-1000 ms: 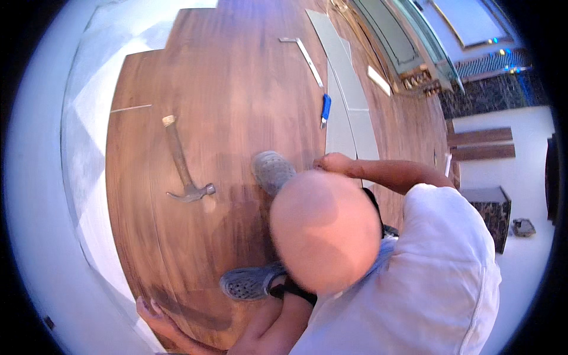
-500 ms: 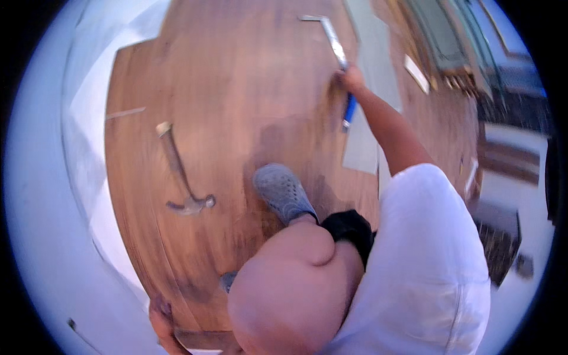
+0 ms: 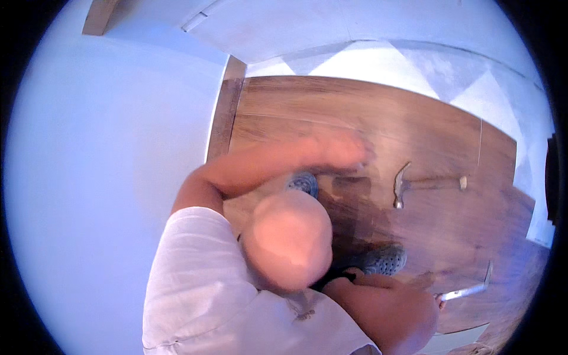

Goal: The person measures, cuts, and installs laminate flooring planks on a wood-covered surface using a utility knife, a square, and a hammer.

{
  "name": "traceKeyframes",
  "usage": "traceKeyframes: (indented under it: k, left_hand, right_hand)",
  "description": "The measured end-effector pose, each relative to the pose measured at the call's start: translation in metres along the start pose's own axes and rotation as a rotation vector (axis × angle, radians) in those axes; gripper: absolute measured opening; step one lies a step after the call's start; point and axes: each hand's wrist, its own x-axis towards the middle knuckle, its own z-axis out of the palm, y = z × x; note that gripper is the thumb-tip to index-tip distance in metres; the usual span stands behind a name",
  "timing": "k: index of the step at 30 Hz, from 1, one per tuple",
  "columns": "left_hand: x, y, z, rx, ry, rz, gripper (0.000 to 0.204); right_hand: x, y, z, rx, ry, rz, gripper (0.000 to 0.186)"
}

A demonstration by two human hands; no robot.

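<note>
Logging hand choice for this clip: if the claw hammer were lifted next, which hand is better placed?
Probably the left hand: blurred, but it seems empty and is the nearer to the claw hammer. The right hand is occupied, gripping the bent metal bar.

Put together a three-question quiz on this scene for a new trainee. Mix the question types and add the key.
1. Multiple choice: Which hand holds the bent metal bar? A) left, B) right, C) both together.
2. True or false: The hammer lies on the wood-look floor.
3. Fill in the blank: As seen in the picture, the hammer's head is at the ____ end of its handle.

Key:
1. B, the right hand.
2. True.
3. Left.
</note>
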Motion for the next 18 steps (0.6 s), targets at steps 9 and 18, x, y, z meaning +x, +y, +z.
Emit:
traceKeyframes:
  k: [9, 18]
  left_hand:
    - [0.015, 0.036, 0.036, 0.025, 0.716, 0.269, 0.04]
    - [-0.138, 0.009, 0.14, -0.272, 0.65, -0.738, 0.03]
  right_hand:
    - [-0.01, -0.277, 0.216, -0.404, -1.062, -0.429, 0.026]
    - [-0.042, -0.477, 0.367, -0.567, -1.472, -0.088, 0.031]
